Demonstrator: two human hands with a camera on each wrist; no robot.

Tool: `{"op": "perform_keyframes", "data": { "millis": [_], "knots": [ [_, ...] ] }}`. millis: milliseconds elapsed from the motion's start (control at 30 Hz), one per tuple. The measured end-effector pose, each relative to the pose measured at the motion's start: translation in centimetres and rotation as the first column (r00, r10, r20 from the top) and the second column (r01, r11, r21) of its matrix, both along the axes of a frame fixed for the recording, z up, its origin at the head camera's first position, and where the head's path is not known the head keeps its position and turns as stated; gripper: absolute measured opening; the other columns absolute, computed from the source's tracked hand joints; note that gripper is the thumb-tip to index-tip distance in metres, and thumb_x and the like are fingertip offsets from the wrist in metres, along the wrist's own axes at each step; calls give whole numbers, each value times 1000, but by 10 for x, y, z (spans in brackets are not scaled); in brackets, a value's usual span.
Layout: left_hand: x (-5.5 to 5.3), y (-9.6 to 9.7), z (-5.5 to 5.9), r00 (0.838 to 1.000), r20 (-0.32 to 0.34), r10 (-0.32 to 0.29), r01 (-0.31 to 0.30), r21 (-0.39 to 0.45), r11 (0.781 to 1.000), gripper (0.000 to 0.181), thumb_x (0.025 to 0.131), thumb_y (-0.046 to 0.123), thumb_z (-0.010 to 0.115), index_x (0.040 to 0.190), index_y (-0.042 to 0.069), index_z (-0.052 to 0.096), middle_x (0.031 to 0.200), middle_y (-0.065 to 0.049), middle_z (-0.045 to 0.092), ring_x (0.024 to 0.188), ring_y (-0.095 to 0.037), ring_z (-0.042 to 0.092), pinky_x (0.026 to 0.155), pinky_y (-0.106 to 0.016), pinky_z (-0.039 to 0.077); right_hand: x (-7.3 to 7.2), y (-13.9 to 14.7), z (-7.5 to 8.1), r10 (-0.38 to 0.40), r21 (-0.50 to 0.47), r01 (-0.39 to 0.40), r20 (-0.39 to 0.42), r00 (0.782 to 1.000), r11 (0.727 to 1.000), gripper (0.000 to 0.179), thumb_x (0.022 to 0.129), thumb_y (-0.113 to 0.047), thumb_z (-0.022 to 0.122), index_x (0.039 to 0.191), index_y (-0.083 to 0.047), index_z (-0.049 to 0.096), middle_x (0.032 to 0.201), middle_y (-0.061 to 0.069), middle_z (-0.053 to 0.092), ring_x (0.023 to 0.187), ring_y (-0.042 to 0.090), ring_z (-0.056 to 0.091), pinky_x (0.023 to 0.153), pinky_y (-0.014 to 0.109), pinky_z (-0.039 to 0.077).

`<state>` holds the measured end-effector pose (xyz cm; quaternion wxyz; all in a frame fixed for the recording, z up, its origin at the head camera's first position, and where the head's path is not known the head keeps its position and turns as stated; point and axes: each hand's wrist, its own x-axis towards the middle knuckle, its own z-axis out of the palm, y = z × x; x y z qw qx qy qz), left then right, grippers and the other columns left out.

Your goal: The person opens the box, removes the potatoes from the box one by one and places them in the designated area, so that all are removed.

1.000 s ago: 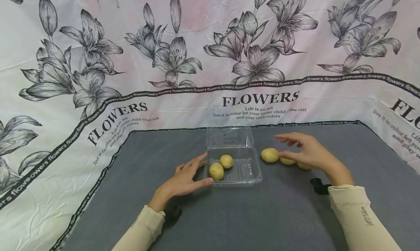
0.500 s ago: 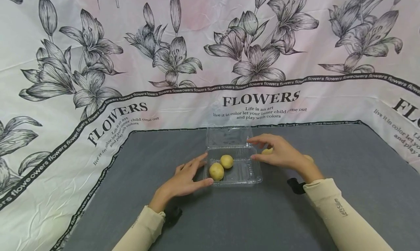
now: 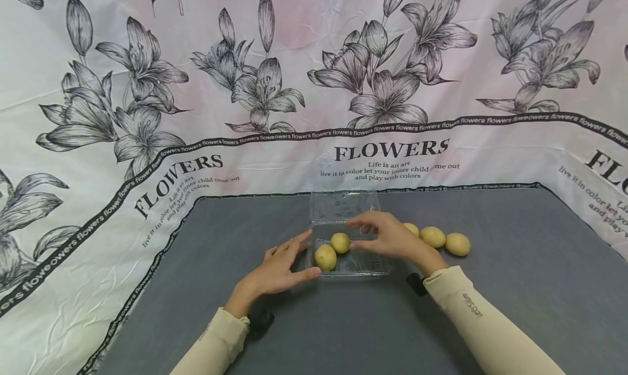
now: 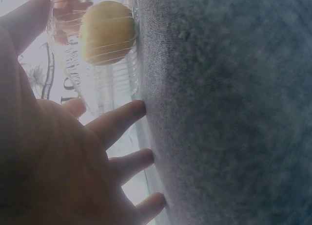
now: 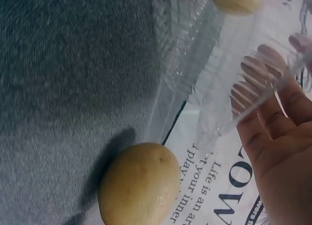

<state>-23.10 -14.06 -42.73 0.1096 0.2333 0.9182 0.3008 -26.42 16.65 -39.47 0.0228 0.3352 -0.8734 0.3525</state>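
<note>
A clear plastic clamshell box [image 3: 360,263] stands with its lid raised at the back. Two potatoes, a front one [image 3: 325,258] and a rear one [image 3: 340,243], lie in its left half. My left hand [image 3: 278,271] is at the box's left side, fingers spread and thumb by the front corner. The left wrist view shows its fingertips [image 4: 139,108] low beside the clear wall. Over the right half of the box reaches my right hand [image 3: 385,236], its thumb tip close to the rear potato. Through the plastic, its extended fingers [image 5: 253,71] appear in the right wrist view, gripping nothing.
Right of the box, three potatoes stand in a row on the grey tabletop: one partly behind the right hand [image 3: 411,229], a middle one [image 3: 433,237] and an outer one [image 3: 458,244]. A flower-printed cloth [image 3: 275,168] hangs behind.
My right hand has moved left from above the row of potatoes to inside the box, uncovering the row. The left hand keeps its place at the box's side.
</note>
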Motion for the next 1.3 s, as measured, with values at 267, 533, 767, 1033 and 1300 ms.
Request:
{"op": "perform_keyframes", "data": {
  "millis": [267,533,767,1033,1300],
  "knots": [
    [0,0,-1,1000,-2,-1,1,-1,1000,92,93,70,58,165,36,11,160,1,45,156,-29,26,117,-65,14,-1,-8,-3,17,73,-17,5,1000,997,52,88,-26,81,134,-7,66,128,14,69,101,29,66,86,47,55],
    [0,-1,0,1000,6,-4,4,-1,1000,93,92,70,57,165,36,10,161,0,43,156,-30,25,118,-66,12,-5,-15,-5,9,108,-15,54,998,994,54,89,-30,80,136,-8,65,127,16,70,101,32,71,86,48,58],
    [2,0,3,1000,2,-9,9,1,1000,93,93,69,58,165,34,10,160,-1,44,155,-31,26,118,-66,12,-6,-18,-6,3,118,-15,101,995,993,55,89,-30,81,137,-8,64,122,18,72,91,25,74,78,37,59],
    [1,1,2,1000,-2,-4,4,0,1000,93,93,69,58,165,36,10,160,0,44,156,-29,25,118,-66,12,-10,-21,-8,9,125,-25,126,992,992,55,89,-28,81,137,-8,64,124,18,71,93,24,74,80,37,60],
    [0,1,1,1000,-4,3,-3,1,1000,92,93,69,58,165,35,11,160,0,45,156,-29,26,118,-65,14,-13,-25,-10,3,136,-21,130,992,990,56,89,-28,81,138,-8,64,124,19,72,97,27,75,83,40,60]
  ]
}}
